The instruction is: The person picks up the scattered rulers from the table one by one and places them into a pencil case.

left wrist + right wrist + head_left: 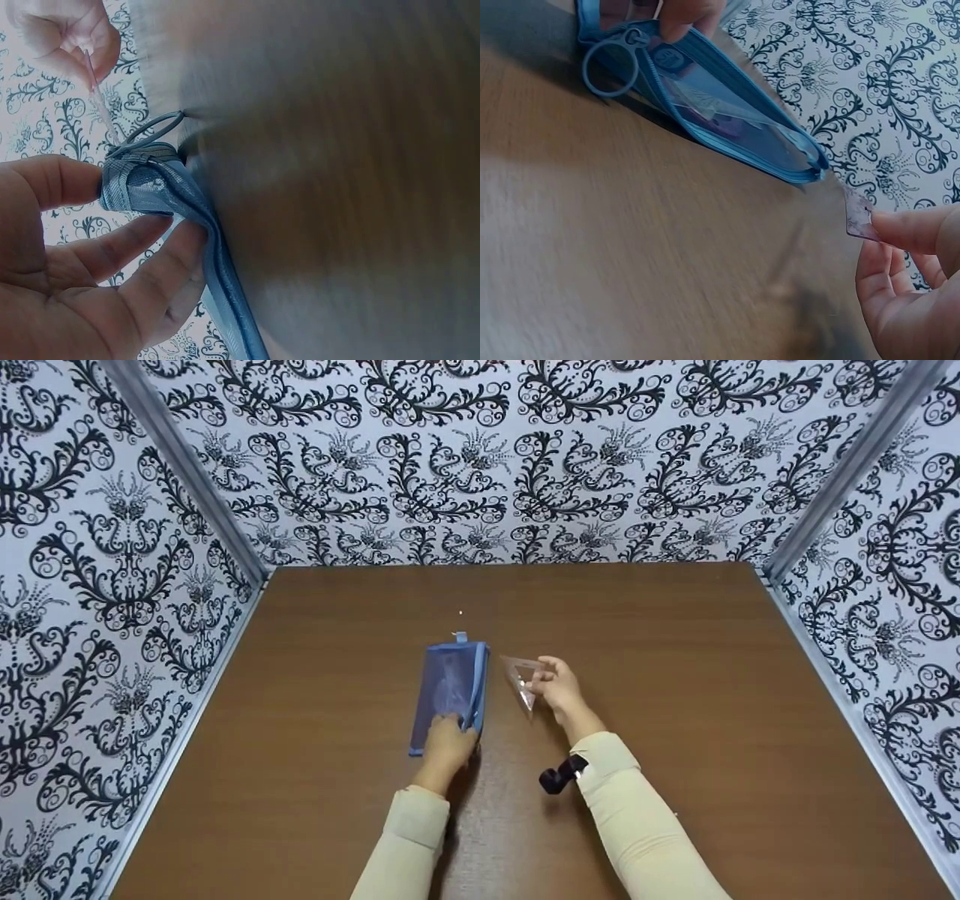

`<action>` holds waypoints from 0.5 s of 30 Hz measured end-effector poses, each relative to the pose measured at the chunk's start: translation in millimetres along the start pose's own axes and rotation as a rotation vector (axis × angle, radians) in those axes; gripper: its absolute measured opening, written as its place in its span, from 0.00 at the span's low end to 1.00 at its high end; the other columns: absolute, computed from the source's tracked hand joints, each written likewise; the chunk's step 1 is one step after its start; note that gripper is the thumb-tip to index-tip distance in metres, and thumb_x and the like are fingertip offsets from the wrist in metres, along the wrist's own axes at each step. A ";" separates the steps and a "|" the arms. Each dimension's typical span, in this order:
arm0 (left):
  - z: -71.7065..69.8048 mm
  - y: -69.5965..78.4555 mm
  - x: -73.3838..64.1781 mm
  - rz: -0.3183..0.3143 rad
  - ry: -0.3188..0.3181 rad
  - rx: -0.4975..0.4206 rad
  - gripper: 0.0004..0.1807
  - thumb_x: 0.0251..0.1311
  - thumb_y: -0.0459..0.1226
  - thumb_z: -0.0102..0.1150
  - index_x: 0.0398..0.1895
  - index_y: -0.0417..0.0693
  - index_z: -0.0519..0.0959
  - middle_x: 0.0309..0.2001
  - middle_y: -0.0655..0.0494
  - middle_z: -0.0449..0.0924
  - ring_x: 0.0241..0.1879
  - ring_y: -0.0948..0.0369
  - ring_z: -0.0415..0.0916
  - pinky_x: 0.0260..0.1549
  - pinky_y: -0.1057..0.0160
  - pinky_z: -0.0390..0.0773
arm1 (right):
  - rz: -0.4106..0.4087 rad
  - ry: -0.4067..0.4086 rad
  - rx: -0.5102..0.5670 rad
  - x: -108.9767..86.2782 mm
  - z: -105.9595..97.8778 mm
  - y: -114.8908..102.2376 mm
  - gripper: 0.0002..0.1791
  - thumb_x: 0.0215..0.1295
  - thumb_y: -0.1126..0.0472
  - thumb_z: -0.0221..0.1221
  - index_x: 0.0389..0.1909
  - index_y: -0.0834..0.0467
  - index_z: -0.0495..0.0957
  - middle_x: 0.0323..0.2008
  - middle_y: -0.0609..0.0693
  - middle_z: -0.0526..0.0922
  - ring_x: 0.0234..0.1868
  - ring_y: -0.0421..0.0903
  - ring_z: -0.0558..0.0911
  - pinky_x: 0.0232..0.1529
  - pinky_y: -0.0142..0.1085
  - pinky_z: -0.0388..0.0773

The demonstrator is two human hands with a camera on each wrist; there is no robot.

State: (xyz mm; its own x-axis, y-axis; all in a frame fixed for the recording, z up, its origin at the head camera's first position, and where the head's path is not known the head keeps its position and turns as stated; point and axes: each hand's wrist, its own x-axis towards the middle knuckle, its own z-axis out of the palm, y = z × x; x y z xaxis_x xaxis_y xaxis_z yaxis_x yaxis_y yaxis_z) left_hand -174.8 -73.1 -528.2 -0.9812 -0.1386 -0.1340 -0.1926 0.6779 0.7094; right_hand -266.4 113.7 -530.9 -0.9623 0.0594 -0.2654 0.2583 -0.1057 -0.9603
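A blue mesh zip pouch point(450, 682) lies on the table, its zipped side turned to the right. My left hand point(450, 742) grips its near end, thumb and fingers around the blue edge. In the right wrist view the pouch's zip point(667, 112) is undone, with a ring pull point(610, 67) at the near end and something clear and purplish inside. To the right of the pouch, my right hand point(559, 688) pinches a clear plastic set square point(517, 667) between thumb and fingers, held apart from the pouch. In the right wrist view only a corner of the set square shows.
The brown wooden table point(675, 660) is bounded by patterned walls point(465, 457) at the back and sides. A black wrist camera point(559, 776) sticks out from the right sleeve. A tiny white speck point(460, 613) lies beyond the pouch.
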 end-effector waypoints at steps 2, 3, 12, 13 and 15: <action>0.6 -0.3 0.7 0.003 0.008 0.009 0.24 0.57 0.37 0.56 0.55 0.29 0.75 0.50 0.33 0.73 0.51 0.38 0.73 0.52 0.45 0.74 | 0.008 -0.010 0.008 -1.0 2.1 1.8 0.34 0.52 0.86 0.54 0.63 0.71 0.62 0.28 0.51 0.72 0.25 0.38 0.74 0.28 0.28 0.75; 0.8 -0.5 0.9 0.003 0.012 0.013 0.24 0.57 0.37 0.56 0.55 0.29 0.75 0.49 0.33 0.73 0.51 0.38 0.74 0.51 0.46 0.74 | 0.013 -0.015 0.011 -1.8 3.1 2.6 0.34 0.52 0.86 0.54 0.63 0.71 0.62 0.27 0.51 0.72 0.25 0.39 0.74 0.28 0.28 0.75; 3.2 -2.0 1.6 0.015 0.046 0.025 0.23 0.55 0.37 0.57 0.51 0.29 0.77 0.47 0.34 0.75 0.49 0.39 0.75 0.50 0.47 0.75 | 0.041 -0.044 0.008 -6.6 15.5 10.8 0.34 0.51 0.86 0.53 0.62 0.70 0.63 0.27 0.51 0.72 0.26 0.42 0.76 0.31 0.30 0.78; 3.2 -2.1 1.5 0.016 0.047 0.024 0.23 0.55 0.37 0.57 0.51 0.29 0.77 0.47 0.34 0.75 0.49 0.39 0.75 0.50 0.47 0.75 | 0.041 -0.045 0.005 -7.2 16.8 11.1 0.34 0.51 0.86 0.53 0.62 0.70 0.64 0.27 0.51 0.72 0.25 0.41 0.76 0.30 0.30 0.77; 3.3 -2.3 1.5 0.021 0.050 0.021 0.22 0.55 0.37 0.56 0.51 0.29 0.77 0.46 0.35 0.75 0.48 0.40 0.75 0.50 0.47 0.75 | 0.036 -0.049 0.002 -7.7 18.9 12.3 0.34 0.51 0.86 0.53 0.62 0.71 0.64 0.26 0.51 0.72 0.25 0.41 0.75 0.29 0.30 0.77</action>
State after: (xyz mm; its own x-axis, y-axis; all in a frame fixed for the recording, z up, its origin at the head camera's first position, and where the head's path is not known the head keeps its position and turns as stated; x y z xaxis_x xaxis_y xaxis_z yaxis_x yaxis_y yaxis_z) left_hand -175.8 -72.4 -532.4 -0.9836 -0.1598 -0.0840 -0.1726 0.6959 0.6971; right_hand -257.4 93.2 -539.0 -0.9554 0.0070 -0.2951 0.2926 -0.1088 -0.9500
